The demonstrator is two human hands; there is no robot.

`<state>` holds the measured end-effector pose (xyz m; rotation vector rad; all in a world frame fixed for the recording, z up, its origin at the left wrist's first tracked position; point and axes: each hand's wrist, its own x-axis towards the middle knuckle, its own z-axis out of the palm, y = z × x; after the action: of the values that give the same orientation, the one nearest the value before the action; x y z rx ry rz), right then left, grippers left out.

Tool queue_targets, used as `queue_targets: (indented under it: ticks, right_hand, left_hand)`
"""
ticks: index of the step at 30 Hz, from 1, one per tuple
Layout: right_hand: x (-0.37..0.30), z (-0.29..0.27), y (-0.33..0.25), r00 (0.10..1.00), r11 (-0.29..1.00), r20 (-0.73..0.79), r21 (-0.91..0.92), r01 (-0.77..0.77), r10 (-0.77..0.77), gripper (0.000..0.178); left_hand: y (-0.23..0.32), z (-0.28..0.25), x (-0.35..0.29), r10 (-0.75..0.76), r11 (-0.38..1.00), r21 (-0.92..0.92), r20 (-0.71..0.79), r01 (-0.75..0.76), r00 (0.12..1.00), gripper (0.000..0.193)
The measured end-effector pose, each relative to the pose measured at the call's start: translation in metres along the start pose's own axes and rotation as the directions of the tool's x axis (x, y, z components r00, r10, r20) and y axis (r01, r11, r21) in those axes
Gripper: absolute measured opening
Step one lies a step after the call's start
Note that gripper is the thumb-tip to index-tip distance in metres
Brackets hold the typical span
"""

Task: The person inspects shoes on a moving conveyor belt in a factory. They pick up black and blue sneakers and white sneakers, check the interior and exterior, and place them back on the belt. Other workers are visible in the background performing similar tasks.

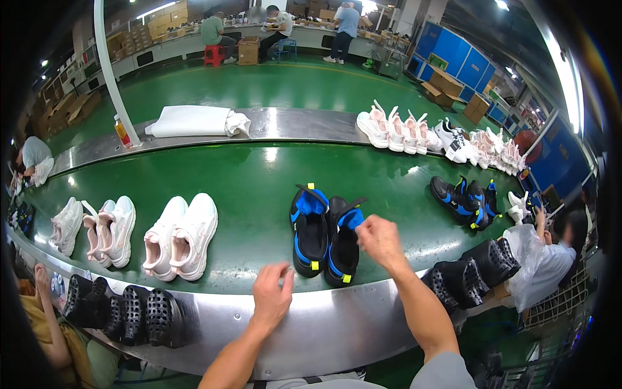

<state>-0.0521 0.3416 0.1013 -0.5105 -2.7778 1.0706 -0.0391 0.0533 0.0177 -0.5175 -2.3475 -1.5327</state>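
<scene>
A pair of black-and-blue sneakers stands in front of me on the green belt, heels toward me: a left sneaker [311, 235] and a right sneaker [343, 243]. Yellow tabs show on their tongues and heels, and their straps are undone. My right hand [381, 240] is closed beside the right sneaker's blue tongue; its curled fingers hide whatever they may hold. Over the metal edge, left of the left sneaker's heel, my left hand [272, 292] has its fingers bent in toward the thumb. I cannot make out anything between them.
White-and-pink sneakers [188, 236] stand to the left on the belt. More black-and-blue sneakers [463, 200] lie right. Black perforated shoe forms [162, 318] line the metal ledge [311, 324] at both sides. White sneakers [395, 129] and a white sheet roll [191, 121] occupy the far ledge. People sit nearby.
</scene>
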Motion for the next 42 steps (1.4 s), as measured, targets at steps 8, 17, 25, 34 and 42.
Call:
queue_targets:
  ticks: [8, 17, 25, 34, 42]
  right_hand:
    - [0.041, 0.028, 0.044, 0.905, 0.925, -0.244, 0.062, 0.374, -0.349, 0.044]
    - [0.066, 0.063, 0.045, 0.984, 0.939, -0.15, 0.313, 0.139, -0.096, 0.038]
    - [0.074, 0.074, 0.049, 0.972, 0.953, -0.214, 0.26, 0.157, -0.102, 0.04]
    - [0.068, 0.077, 0.041, 0.976, 0.961, -0.188, 0.232, 0.151, -0.108, 0.039]
    - [0.023, 0.071, 0.039, 0.974, 0.991, -0.218, 0.098, 0.088, -0.065, 0.065]
  left_hand:
    - [0.065, 0.106, 0.117, 0.096, 0.938, 0.254, 0.461, -0.235, 0.882, 0.079]
    - [0.003, 0.097, 0.161, -0.111, 0.993, 0.105, 0.592, 0.06, 0.798, 0.02]
    - [0.014, 0.09, 0.172, -0.298, 0.943, 0.09, 0.652, 0.319, 0.697, 0.024]
    - [0.004, 0.079, 0.166, -0.257, 0.949, 0.018, 0.62, 0.313, 0.741, 0.029]
    - [0.037, 0.032, 0.075, -0.041, 0.883, 0.412, 0.542, -0.223, 0.839, 0.056]
